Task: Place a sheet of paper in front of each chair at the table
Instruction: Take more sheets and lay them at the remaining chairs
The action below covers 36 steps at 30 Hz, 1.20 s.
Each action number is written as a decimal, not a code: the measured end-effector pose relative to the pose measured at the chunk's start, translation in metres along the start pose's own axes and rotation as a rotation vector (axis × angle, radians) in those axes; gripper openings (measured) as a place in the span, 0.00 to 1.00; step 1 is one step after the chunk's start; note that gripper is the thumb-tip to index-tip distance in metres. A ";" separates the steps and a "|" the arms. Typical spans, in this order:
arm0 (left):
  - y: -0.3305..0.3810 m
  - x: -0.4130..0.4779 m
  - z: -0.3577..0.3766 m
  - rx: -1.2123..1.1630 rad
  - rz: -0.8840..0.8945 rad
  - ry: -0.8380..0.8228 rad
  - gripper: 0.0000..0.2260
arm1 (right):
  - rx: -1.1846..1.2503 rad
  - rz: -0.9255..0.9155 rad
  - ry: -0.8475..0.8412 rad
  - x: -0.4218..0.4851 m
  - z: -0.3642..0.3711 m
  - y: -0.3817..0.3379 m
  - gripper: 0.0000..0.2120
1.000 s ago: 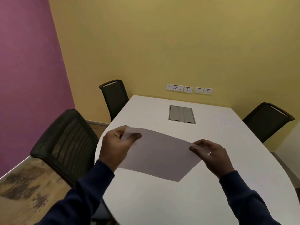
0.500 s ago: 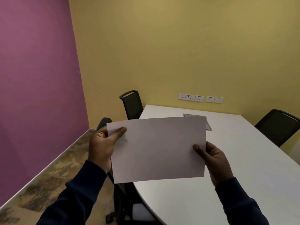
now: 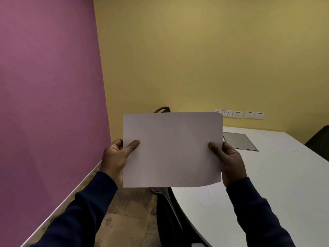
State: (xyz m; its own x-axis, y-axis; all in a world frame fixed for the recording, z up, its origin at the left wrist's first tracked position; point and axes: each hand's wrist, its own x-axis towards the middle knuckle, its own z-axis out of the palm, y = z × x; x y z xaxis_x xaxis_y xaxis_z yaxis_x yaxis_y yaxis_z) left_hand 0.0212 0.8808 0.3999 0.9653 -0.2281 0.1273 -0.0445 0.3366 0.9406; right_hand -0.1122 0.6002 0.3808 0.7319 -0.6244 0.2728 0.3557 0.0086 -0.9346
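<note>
— up in the air between both hands: sheet of paper (image 3: 172, 150), upright, blank face toward the camera. left hand (image 3: 115, 157) pinched narrow on the left edge, thumb in front, fingers behind. right hand (image 3: 229, 161) pinched the same way on the right edge.

— different from a second ago?

— yes. a second ago, held low and nearly flat over the table (image 3: 267, 175), in front of the near chair (image 3: 165, 211). half a second ago, already tipping up. now fully raised and clear of the tabletop, touching nothing but the two thumbs and the fingers behind. view also swung left, with far more of the purple wall (image 3: 49, 104) showing.

— so not laid down?

— not this one. never let go; same two-handed pinch throughout. probably lifted for carrying to another seat, or for a quick check of the face. hard to say which.

— any places served already?

— maybe. faint outline on the white top just below the sheet's lower right corner (image 3: 210, 198), near that chair, and another faint one far right (image 3: 293, 149), close to the right chair (image 3: 318, 141). white on white, so too pale for certainty.

— and the far chair?

— only its top rim (image 3: 162, 109) peeking above the paper. no telling from here about a sheet in front of it.

— meaning for the job?

— likely partway through, with at least one seat waiting. next: walking round, lowering flat, releasing both pinches together so as not to skew it.
</note>
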 end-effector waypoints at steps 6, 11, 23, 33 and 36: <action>0.002 0.102 -0.048 -0.004 -0.062 -0.042 0.18 | 0.016 -0.026 0.014 0.075 0.081 0.043 0.12; 0.007 0.218 -0.080 -0.010 -0.095 -0.127 0.21 | -0.016 -0.048 0.046 0.163 0.144 0.080 0.10; -0.032 0.462 -0.085 0.043 -0.124 -0.132 0.10 | -0.179 -0.022 0.120 0.351 0.228 0.142 0.07; -0.070 0.695 -0.083 -0.091 -0.213 -0.177 0.07 | -0.097 0.058 0.312 0.500 0.280 0.220 0.16; -0.082 0.761 -0.067 -0.114 -0.248 -0.214 0.07 | -0.032 0.137 0.400 0.531 0.291 0.248 0.20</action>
State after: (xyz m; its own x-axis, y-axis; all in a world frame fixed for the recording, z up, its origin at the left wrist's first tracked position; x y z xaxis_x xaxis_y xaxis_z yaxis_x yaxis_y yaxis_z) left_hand 0.7770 0.7409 0.3990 0.8667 -0.4981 -0.0262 0.2254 0.3443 0.9114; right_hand 0.5336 0.4976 0.3608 0.4853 -0.8733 0.0417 0.2479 0.0917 -0.9644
